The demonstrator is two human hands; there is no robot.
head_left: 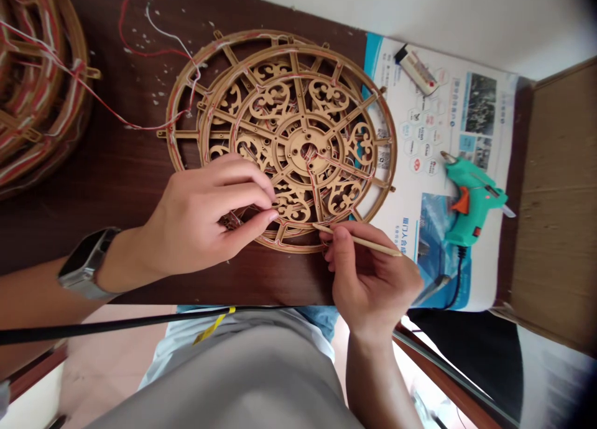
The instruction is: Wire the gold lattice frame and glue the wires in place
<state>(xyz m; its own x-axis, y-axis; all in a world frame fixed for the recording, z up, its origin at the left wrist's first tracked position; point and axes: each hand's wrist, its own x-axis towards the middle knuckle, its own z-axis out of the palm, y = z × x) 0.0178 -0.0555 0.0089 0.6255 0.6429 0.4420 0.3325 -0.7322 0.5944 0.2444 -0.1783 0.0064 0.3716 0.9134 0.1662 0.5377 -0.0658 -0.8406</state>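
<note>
On the dark table lies a round openwork frame [308, 121], tan, with rings, spokes and scroll patterns, apparently several pieces stacked. Red and white wires [317, 196] run along its rings and spokes. My right hand [368, 273] grips a thin wooden stick [368, 245], its tip touching the near rim where a wire runs. Over the near left part of the frame is my left hand [219, 211], thumb and fingertips drawn together at the scrollwork. What they pinch, if anything, is too small to make out.
More ringed frames with wires [41, 106] stand at the left, joined by a loose wire [107, 106]. To the right, a green glue gun [476, 199] and a small white box-like item [416, 69] lie on a printed sheet [433, 137]. A cardboard box [555, 199] borders the right side.
</note>
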